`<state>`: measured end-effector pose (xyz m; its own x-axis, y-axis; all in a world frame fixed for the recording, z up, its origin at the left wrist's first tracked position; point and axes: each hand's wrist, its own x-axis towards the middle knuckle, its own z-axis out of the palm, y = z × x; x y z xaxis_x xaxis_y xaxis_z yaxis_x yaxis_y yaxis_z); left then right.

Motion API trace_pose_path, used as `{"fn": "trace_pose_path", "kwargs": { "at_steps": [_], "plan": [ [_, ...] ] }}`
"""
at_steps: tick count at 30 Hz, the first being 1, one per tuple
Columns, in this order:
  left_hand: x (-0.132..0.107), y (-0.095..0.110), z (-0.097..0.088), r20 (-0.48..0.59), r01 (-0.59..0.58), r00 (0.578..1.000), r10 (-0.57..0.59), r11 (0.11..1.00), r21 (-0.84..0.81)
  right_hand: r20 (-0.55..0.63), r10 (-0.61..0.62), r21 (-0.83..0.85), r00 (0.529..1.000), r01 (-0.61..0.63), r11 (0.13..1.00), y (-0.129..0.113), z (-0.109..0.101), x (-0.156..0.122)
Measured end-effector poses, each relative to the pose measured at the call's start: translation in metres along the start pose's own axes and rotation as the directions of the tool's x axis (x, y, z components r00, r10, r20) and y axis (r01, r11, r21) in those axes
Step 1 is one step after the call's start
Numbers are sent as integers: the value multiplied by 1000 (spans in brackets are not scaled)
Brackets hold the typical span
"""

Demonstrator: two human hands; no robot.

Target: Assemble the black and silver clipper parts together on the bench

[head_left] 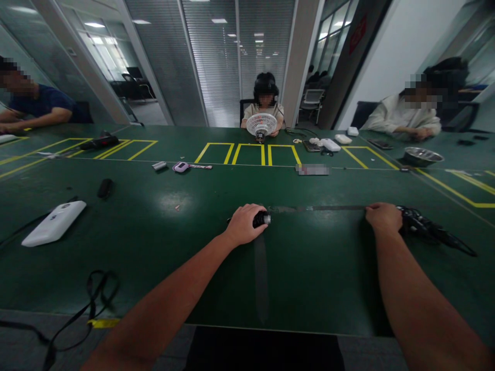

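Note:
Near the middle of the green table (317, 268), my left hand (243, 224) is wrapped round a short black cylinder (260, 219). Its pale, silvery end points right, and the rest is mostly hidden under my palm. Further right, my right hand (384, 216) has its fingers curled down on the table at the left end of a black cable-like bundle (425, 228). A thin loop trails from the bundle toward the right. The fingertips are hidden, so exactly how they grip it does not show. A dark tape strip (320, 208) runs between my hands.
At left lie a white power-bank-like case (54, 223), a small black object (104, 188) and a black strap (93, 293) over the edge. Beyond are a purple watch-like item (181, 167), a metal bowl (422, 155) and a white fan (261, 124) before a person. Others sit left and right.

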<state>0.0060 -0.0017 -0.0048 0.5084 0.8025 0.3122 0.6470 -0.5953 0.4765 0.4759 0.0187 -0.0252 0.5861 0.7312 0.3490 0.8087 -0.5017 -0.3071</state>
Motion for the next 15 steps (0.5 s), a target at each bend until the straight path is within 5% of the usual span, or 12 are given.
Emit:
{"fn": "trace_pose_path", "kwargs": {
  "at_steps": [3,8,11,15],
  "plan": [
    [0,0,0,1,-3,1000,3,1000,-3,81,35,-4,996,-34,999,-11,-5,-6],
    [1,0,0,-7,-1,1000,1,1000,9,138,-262,257,955,221,941,-73,-12,-49],
    [1,0,0,-10,-1,1000,1,1000,13,180,-523,481,833,389,785,-122,-11,-92],
    [1,-1,0,-16,9,1000,-9,1000,24,211,-722,622,659,479,619,-167,-8,-141]
  ]
}}
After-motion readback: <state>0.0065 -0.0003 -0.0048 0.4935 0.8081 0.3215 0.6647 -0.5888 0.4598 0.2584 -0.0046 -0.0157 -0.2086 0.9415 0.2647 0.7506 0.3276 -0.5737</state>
